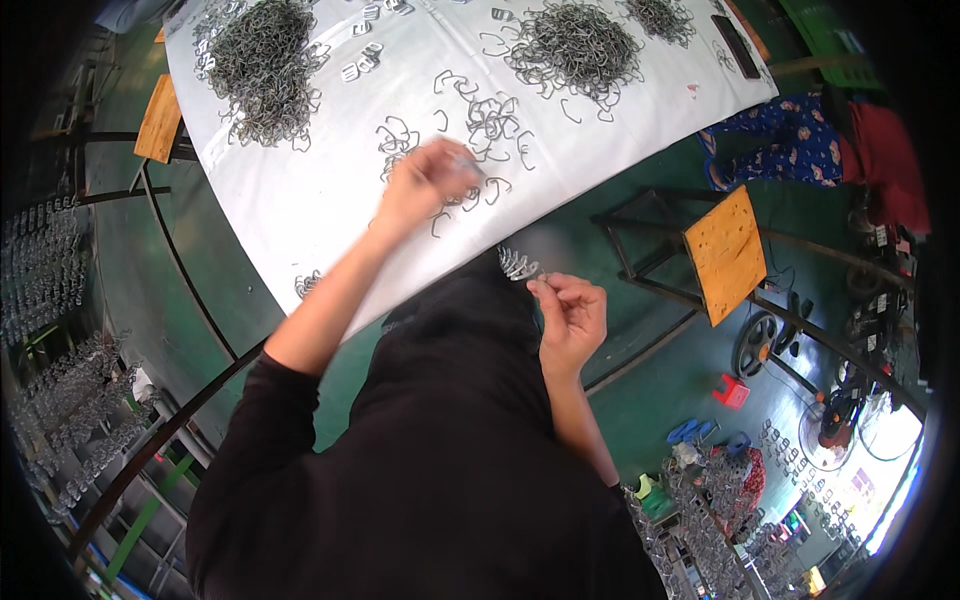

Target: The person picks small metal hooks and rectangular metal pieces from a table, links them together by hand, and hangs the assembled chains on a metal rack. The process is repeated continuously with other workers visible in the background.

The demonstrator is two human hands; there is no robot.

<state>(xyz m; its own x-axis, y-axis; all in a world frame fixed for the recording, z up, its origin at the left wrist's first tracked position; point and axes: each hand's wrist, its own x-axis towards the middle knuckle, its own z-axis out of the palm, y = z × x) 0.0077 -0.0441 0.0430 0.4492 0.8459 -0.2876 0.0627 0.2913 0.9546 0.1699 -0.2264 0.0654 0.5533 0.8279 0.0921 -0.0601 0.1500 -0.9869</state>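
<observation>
Over a loose scatter of bent wire hooks on the white-covered table, my left hand is smeared by motion. Something greyish shows at its fingertips, too blurred to name. My right hand is just off the table's near edge, above my lap, with thumb and fingers pinched together. From that pinch a row of small shiny metal pieces sticks out to the left. How they are joined is too small to tell.
Large heaps of wire hooks lie at the table's back left and back middle. Flat metal buckles lie between them. A dark bar rests at the right edge. A wooden-topped stool stands at right, near another person's patterned trousers.
</observation>
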